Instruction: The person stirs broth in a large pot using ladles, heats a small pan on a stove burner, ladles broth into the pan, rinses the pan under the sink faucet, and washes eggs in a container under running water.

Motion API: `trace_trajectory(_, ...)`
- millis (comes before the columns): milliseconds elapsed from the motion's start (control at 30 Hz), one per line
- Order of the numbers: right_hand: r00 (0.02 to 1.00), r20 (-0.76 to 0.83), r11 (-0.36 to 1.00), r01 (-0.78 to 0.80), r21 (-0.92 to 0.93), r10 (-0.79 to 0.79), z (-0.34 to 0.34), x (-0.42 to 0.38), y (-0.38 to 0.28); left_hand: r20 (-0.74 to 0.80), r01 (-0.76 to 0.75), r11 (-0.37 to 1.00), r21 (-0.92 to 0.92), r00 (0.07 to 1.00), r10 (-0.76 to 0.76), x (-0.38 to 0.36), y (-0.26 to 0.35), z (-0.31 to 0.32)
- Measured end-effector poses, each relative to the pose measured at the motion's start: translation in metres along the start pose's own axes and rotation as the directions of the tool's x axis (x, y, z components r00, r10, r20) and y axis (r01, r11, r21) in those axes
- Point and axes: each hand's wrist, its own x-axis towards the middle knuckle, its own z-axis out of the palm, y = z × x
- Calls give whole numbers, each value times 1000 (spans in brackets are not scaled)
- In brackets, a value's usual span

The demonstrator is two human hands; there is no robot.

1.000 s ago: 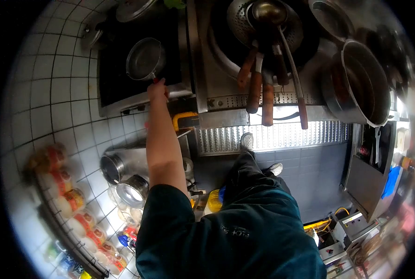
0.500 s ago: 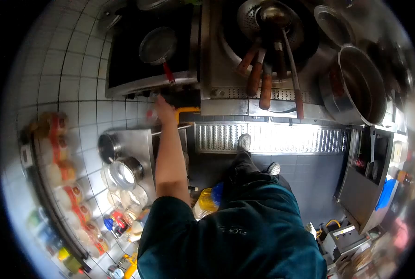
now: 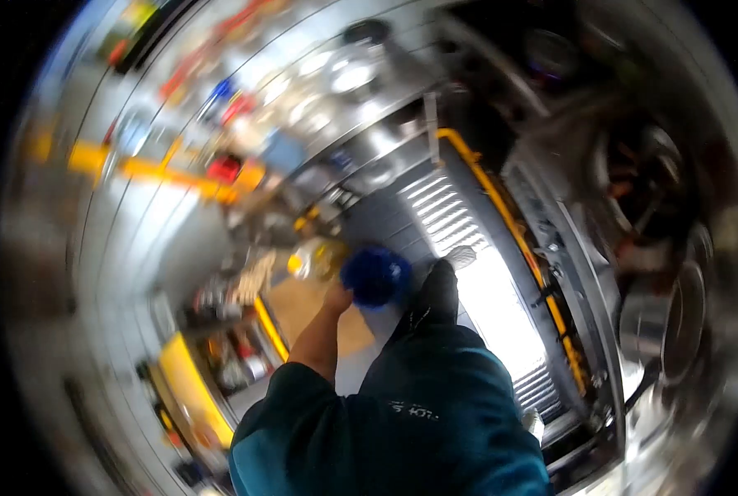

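My left hand (image 3: 338,298) reaches down beside a round blue tub (image 3: 375,277) low near the floor. It overlaps the tub's near-left rim in this view. Motion blur smears the fingers, and I cannot tell whether they grip that rim. Right behind the hand stands a large clear container with yellow contents (image 3: 323,258), up against the tub. My right hand is out of the picture.
A brown cardboard sheet (image 3: 315,310) lies left of my leg. Yellow-edged shelving (image 3: 195,388) stands at lower left. A bright floor grate (image 3: 501,306) runs along the stove's yellow pipe (image 3: 513,231). A large pot (image 3: 646,326) sits far right.
My view has swung round to the left. My left hand has left the stove's front knobs, below the red-handled pan, and is now down at the blue tub.
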Motion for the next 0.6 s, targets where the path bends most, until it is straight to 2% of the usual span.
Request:
trace_trajectory(33, 999, 38, 999, 31, -39, -30, -15, 19, -14, -64, 153, 988, -20, 986, -154, -25, -44, 23)
trace_trajectory(100, 991, 103, 991, 99, -91, -89, -44, 60, -43, -35, 320, 943, -85, 945, -324, -102, -104, 52)
trace_trajectory(133, 936, 342, 988, 126, -92, -88, -85, 126, -35, -13, 389, 913, -119, 919, -393, -136, -124, 68)
trace_trajectory(200, 981, 160, 952, 147, -270, -106, -52, 66, -111, 91, 469, 876, -112, 883, -461, -201, -175, 113)
trace_trajectory(233, 993, 88, 953, 104, -283, -82, -19, 27, -142, 149, 504, 857, -107, 860, -487, -228, -202, 140)
trace_trajectory(267, 938, 329, 981, 156, -118, -110, -25, 69, -145, 213, 531, 842, -97, 837, -504, -253, -221, 160)
trace_trajectory(333, 978, 168, 951, 166, -262, -125, 29, 33, -168, 236, 583, 796, -161, 806, -542, -308, -241, 187)
trace_trajectory(367, 954, 250, 900, 249, -358, -165, 46, 15, -176, 248, 601, 778, -183, 794, -555, -329, -249, 200)
trace_trajectory(400, 964, 173, 889, 256, -380, -204, 73, 8, -177, 263, 612, 761, -212, 786, -559, -343, -256, 215)
trace_trajectory(467, 943, 251, 857, 309, -412, -219, 116, -7, -176, 286, 634, 724, -271, 771, -569, -364, -266, 242)
trace_trajectory(500, 925, 322, 774, 352, -527, -202, 137, -12, -172, 218, 633, 694, -342, 772, -597, -371, -276, 249)
trace_trajectory(533, 803, 593, 786, 406, -467, -62, 156, -15, -173, 153, 633, 659, -406, 758, -634, -374, -277, 252)
trace_trajectory(600, 861, 474, 668, 464, -581, -185, 216, -67, -150, 39, 612, 580, -537, 705, -708, -386, -282, 233)
